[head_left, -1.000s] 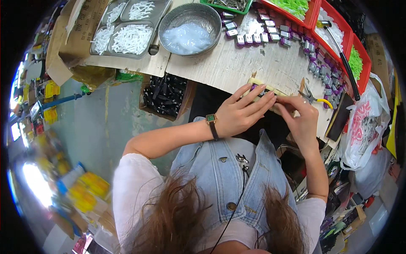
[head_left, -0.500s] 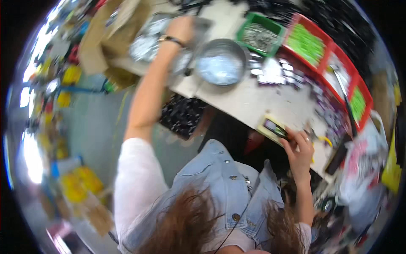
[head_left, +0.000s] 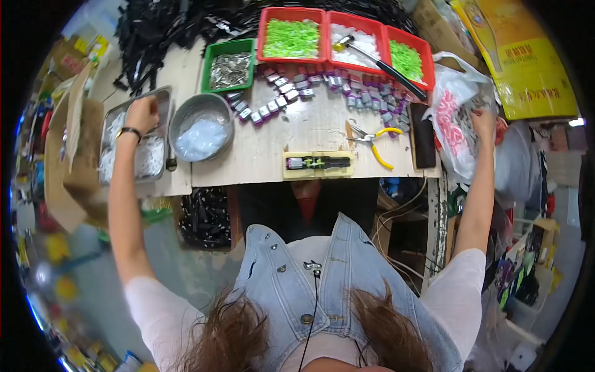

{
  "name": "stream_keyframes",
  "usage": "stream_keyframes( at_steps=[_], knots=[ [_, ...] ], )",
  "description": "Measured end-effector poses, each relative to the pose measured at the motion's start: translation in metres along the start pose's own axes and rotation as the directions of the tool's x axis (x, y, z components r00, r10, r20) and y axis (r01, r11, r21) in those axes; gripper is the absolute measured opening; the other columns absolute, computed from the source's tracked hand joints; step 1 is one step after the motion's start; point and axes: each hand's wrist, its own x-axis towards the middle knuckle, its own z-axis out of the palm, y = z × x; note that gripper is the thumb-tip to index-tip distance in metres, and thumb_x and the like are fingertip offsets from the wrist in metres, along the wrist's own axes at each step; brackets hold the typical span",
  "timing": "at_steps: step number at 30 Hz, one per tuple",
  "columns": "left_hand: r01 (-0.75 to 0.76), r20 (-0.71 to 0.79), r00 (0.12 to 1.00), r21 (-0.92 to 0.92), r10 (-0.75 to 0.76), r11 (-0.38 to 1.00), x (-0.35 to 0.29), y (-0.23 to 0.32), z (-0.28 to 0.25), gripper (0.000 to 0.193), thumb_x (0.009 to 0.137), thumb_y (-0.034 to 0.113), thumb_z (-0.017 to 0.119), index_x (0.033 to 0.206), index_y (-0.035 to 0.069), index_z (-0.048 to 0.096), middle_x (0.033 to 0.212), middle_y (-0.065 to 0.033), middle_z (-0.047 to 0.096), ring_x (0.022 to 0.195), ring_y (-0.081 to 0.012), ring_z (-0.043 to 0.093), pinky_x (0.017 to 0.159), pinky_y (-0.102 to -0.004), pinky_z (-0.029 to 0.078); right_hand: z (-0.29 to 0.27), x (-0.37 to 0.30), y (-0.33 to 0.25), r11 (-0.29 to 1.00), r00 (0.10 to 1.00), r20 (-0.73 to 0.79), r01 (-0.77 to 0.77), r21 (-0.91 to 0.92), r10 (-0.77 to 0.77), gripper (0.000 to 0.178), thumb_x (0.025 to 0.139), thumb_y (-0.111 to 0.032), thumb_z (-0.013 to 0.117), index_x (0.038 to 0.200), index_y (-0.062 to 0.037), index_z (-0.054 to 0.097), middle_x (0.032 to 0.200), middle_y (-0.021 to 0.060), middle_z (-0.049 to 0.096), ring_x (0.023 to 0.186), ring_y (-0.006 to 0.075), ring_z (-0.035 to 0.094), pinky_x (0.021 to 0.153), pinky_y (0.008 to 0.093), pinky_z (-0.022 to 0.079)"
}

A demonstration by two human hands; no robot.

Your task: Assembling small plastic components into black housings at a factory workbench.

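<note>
My left hand [head_left: 144, 115], fingers curled, is over a metal tray [head_left: 166, 118] of small clear-white plastic pieces [head_left: 150, 156]. Whatever its fingers hold, if anything, is hidden. Far to the right, my right hand [head_left: 483, 126] reaches into the mouth of a white plastic bag [head_left: 447, 111] with red print. Its fingers are bent together against the dark grey contents, and I cannot make out what they grip. Between my hands, a cream fixture block [head_left: 347, 172] lies at the table's front edge. In it sits a long black part [head_left: 331, 162] with green bits and a purple-grey end.
A round metal bowl [head_left: 229, 133] of clear plastic stands beside the tray. Yellow-handled pliers [head_left: 375, 144], a green bin [head_left: 207, 65] of metal pieces, red bins [head_left: 261, 43], a hammer [head_left: 387, 69] and rows of purple-grey pieces [head_left: 266, 111] occupy the table. Black strips [head_left: 149, 46] are heaped behind.
My right hand has left the cream block and moved right to the plastic bag. My left hand stays at the metal tray. The view has turned rightward.
</note>
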Motion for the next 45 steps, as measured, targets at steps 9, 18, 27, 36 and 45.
stream_keyframes(
  at_steps=[9,18,27,36,45],
  knots=[
    [0.071,-0.324,0.918,-0.434,-0.229,0.898,-0.054,0.040,-0.040,0.021,0.081,0.012,0.070,0.101,0.006,0.073,0.087,-0.0070,0.073,0.078,-0.0111,0.069,0.068,-0.0261,0.054,-0.002,0.012,-0.018,0.986,0.992,0.122,0.005,-0.168,0.016,0.036,0.089,-0.034,0.056,0.107,-0.0051,0.068,0.102,0.0188,0.067,0.093,0.0363,0.064,0.081,0.0433,0.049],
    [-0.074,-0.299,0.952,-0.430,-0.064,0.900,-0.109,0.176,0.002,0.009,0.074,0.018,0.072,0.081,0.012,0.074,0.078,-0.0058,0.070,0.082,-0.0251,0.060,0.075,-0.0373,0.048,-0.118,-0.097,-0.212,0.526,0.993,0.020,-0.078,0.847,0.114,0.026,0.094,-0.010,0.060,0.118,0.0001,0.062,0.102,0.0076,0.065,0.088,0.0118,0.059,0.080,0.0245,0.048],
    [0.061,-0.161,0.906,-0.865,-0.390,0.498,-0.124,0.219,-0.036,0.013,0.082,0.007,0.070,0.094,0.001,0.072,0.088,-0.0092,0.072,0.084,-0.0143,0.066,0.079,-0.0256,0.050,-0.125,-0.186,-0.426,-0.116,0.820,0.402,-0.482,0.868,-0.407,0.023,0.084,0.004,0.063,0.107,0.0037,0.062,0.096,0.0085,0.066,0.085,0.0166,0.064,0.076,0.0294,0.054],
    [-0.124,-0.128,0.920,-0.992,-0.370,0.033,-0.148,0.286,-0.021,0.014,0.082,-0.010,0.066,0.095,-0.006,0.067,0.094,-0.0131,0.070,0.090,-0.0157,0.066,0.083,-0.0260,0.051,-0.153,-0.206,-0.456,-0.152,0.746,0.435,-0.573,0.805,-0.505,0.022,0.085,-0.001,0.066,0.105,0.0072,0.065,0.096,0.0135,0.068,0.081,0.0178,0.067,0.074,0.0291,0.056],
    [-0.298,-0.325,0.923,-0.942,-0.206,0.152,-0.151,0.306,0.012,0.021,0.077,-0.010,0.070,0.096,-0.003,0.069,0.099,-0.0127,0.068,0.096,-0.0182,0.064,0.085,-0.0287,0.050,-0.164,-0.216,-0.439,-0.021,0.765,0.442,-0.510,0.860,-0.468,0.022,0.085,-0.001,0.067,0.106,0.0077,0.065,0.094,0.0140,0.069,0.077,0.0178,0.068,0.072,0.0278,0.056]
  ],
)
